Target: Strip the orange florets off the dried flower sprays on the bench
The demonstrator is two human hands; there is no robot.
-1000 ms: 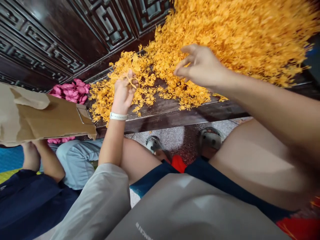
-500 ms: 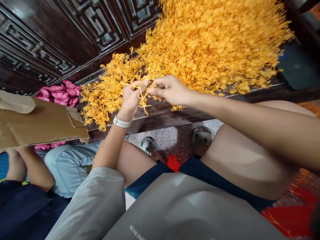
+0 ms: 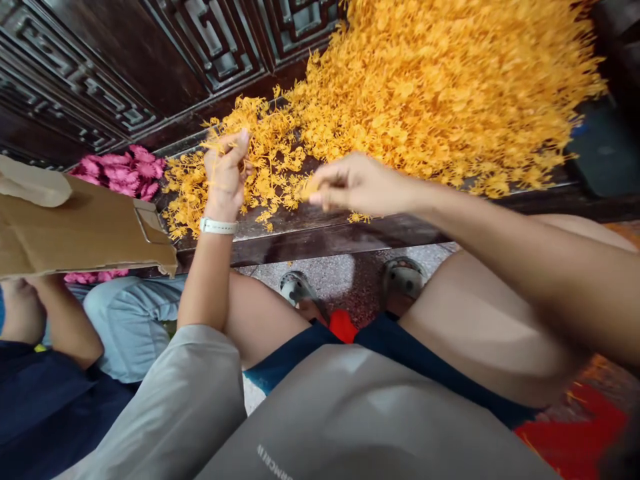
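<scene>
On a dark wooden bench (image 3: pixel 300 237) lies a small heap of yellow plastic flower pieces (image 3: pixel 275 143), with a much larger yellow heap (image 3: pixel 450 93) to its right. My left hand (image 3: pixel 226 170), a white band on its wrist, is over the small heap, its fingers closed round a yellow branched piece (image 3: pixel 213 157) that is partly hidden. My right hand (image 3: pixel 355 183) is at the front of the large heap, thumb and fingers pinching a small yellow piece (image 3: pixel 309 189), blurred.
A cardboard box (image 3: pixel 85 227) stands at the left, with pink flower pieces (image 3: pixel 125 172) behind it. Another person's arm (image 3: pixel 70 320) is at the lower left. Carved dark wood panels (image 3: pixel 175 60) rise behind the bench. A dark green object (image 3: pixel 607 147) is at the right.
My hands have moved apart: the left went left over the small heap with the branched piece. My right hand stays near its place, now with a small yellow piece between its fingertips.
</scene>
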